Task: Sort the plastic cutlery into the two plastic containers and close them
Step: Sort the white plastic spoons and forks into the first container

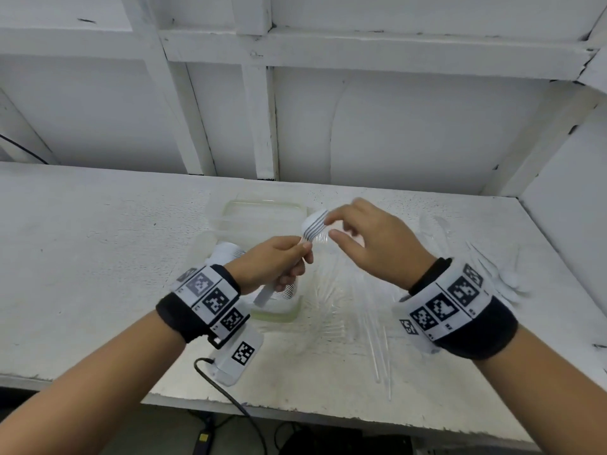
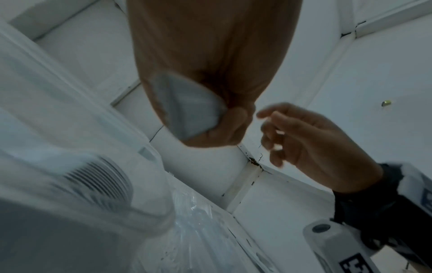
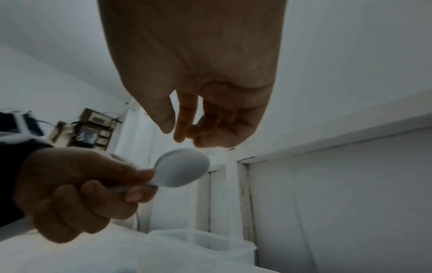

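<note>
From the head view, the left hand (image 1: 279,261) sits at the centre of the frame, its fingers curled round the handles of a stack of white plastic spoons (image 1: 313,225) whose nested bowls point up and to the right. The right hand (image 1: 371,238) is just beside the bowls, thumb and forefinger loosely bent near the top spoon; whether they touch it cannot be told. Behind the hands, a clear plastic container (image 1: 266,208) rests on the white tabletop (image 1: 98,257), and a second container (image 1: 279,313) holding more stacked spoons shows below the left wrist. Clear cutlery (image 1: 331,310) lies in a loose heap at lower centre, and white cutlery (image 1: 505,274) lies at the right edge of the frame.

In the left wrist view, the left hand fills the upper centre, gripping the grey-looking spoon handles (image 2: 189,112). The right hand (image 2: 311,144) is at right centre, fingers relaxed and holding nothing. A blurred stack of spoons (image 2: 98,182) in a container appears at lower left.

In the right wrist view, the right hand (image 3: 198,88) hangs from the top, fingers loosely bent just above the spoon bowl (image 3: 182,168). The left hand (image 3: 77,194), at lower left, pinches the handle. A clear container (image 3: 210,242) stands at lower centre.
</note>
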`<act>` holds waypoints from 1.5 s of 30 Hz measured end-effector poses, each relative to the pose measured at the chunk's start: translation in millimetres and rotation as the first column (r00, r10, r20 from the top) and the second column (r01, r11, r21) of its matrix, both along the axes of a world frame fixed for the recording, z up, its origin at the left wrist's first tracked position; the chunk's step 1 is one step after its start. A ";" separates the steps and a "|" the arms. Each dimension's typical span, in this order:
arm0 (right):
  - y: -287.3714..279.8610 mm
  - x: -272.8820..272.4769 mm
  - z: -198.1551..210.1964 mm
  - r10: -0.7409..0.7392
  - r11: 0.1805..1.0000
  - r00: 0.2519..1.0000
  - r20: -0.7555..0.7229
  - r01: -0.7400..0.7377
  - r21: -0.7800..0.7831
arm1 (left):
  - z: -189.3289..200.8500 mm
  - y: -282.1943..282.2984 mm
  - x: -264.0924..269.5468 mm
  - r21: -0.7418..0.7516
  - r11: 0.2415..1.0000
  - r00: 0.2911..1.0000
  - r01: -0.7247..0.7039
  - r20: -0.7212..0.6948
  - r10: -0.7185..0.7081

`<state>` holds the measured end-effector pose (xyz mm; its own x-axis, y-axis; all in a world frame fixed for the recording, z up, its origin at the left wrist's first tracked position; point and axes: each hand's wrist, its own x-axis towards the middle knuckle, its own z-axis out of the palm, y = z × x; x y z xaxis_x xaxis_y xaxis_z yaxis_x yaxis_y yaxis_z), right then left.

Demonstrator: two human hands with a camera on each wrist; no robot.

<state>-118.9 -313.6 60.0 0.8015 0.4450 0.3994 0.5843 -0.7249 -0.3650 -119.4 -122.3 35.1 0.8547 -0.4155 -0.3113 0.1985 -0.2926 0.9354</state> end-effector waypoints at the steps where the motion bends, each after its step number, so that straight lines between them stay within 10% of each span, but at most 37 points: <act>1: 6.0 3.1 0.6 0.081 0.996 0.994 0.072 -0.078 -0.042 | 2.0 3.2 0.5 0.014 0.999 0.999 0.042 -0.008 -0.042; 4: 23.9 11.2 -3.6 0.274 0.934 0.950 0.147 -0.226 -0.277 | 7.2 8.7 -0.5 0.108 0.980 0.986 0.166 -0.003 -0.167; 7: 34.0 17.7 -6.2 0.285 0.867 0.955 -0.077 -0.291 -0.404 | 7.6 17.2 0.3 0.139 0.965 0.975 0.221 -0.019 -0.220; 15: 53.3 26.4 -34.0 0.394 0.887 0.918 -0.048 -0.393 -0.243 | 10.6 56.6 13.4 0.300 0.924 0.963 0.237 0.050 -0.263; 20: 53.5 44.1 -40.2 0.206 0.960 0.964 -0.168 -0.232 -0.156 | 13.2 105.0 30.5 0.342 0.911 0.937 -0.232 0.331 0.114; 24: 70.4 49.2 -51.5 0.103 0.978 0.966 -0.235 -0.142 -0.154 | -4.0 131.3 38.0 0.396 0.752 0.837 -0.527 0.398 0.376; 32: 114.5 58.5 -76.3 0.029 0.949 0.970 -0.239 -0.102 -0.299 | -30.8 135.4 36.4 0.435 0.753 0.858 -0.494 0.107 0.501; 45: 117.9 49.8 -84.2 -0.008 0.890 0.943 -0.332 -0.144 -0.433 | -38.1 136.4 37.5 0.379 0.758 0.837 -0.531 0.092 0.540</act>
<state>-69.2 -195.8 -24.2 0.8112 0.5714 -0.1240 0.5466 -0.8164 -0.1860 -82.0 14.2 -3.0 0.8938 0.2602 -0.3652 0.4472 -0.4571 0.7688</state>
